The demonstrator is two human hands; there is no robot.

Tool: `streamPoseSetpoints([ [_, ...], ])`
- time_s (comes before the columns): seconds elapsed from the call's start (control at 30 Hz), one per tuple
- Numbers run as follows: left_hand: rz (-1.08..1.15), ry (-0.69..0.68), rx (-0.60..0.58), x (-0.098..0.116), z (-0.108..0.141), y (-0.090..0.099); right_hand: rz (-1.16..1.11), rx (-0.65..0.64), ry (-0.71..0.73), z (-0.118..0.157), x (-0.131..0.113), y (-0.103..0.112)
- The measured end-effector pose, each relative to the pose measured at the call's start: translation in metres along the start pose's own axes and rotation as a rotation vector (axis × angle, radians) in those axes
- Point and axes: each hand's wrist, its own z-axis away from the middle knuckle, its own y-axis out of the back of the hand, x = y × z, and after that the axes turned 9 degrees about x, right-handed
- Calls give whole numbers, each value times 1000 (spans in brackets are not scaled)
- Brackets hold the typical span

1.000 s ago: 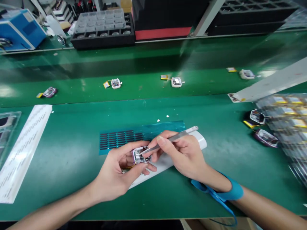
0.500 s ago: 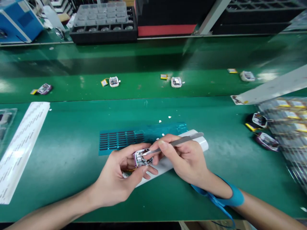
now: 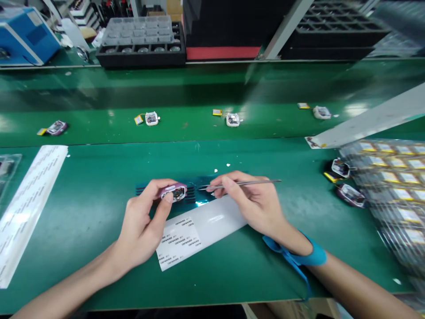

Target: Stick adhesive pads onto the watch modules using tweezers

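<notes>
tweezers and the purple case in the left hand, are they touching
Apart. The head view shows the tweezers ending to the right of the purple case, with some of the blue sheet visible between them.

Left fingers (image 3: 162, 209) hold a purple casing (image 3: 176, 194) (right fingers (image 3: 233, 189), tweezers (image 3: 255, 182)).

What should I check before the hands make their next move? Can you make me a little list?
1. Purple case held: ok, the left hand has it.
2. Case's inside showing: ok, its electronics face out beside the thumb.
3. Tweezers held: ok, in the right hand.
4. Tweezer tips at the case: not ok, there's a gap between them.
5. Something pinched in the tips: cannot tell, too small.
6. Blue wrist strap on: ok, around the right wrist.
</notes>
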Motion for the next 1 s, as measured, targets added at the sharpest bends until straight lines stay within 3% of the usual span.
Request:
streamPoseSetpoints([
  [0.13, -226, -138, -90, -8, -4, -5, 54, -108, 6, -2, 7, -7],
  [0.3, -260, -313, -152, -13, -3, -8, 126, -164, 71, -4, 13, -7],
  [0.4, -272, -350, -209, -16, -2, -10, 145, -178, 134, -5, 17, -5],
  [0.5, -279, -325, -229, -19, -2, -13, 152, -197, 254, -7, 21, -6],
  [0.67, -256, -330, -231, -21, -4, -15, 213, -218, 606, -5, 25, -10],
  [0.77, -248, -356, -228, -22, -6, -14, 304, -228, 742, -3, 25, -11],
  [0.9, -249, -381, -257, -21, -6, -12, 326, -55, 794, -9, 14, -8],
  [1.0, -78, -354, -214, -15, -6, -6, 282, 134, 747, -11, 0, -2],
])
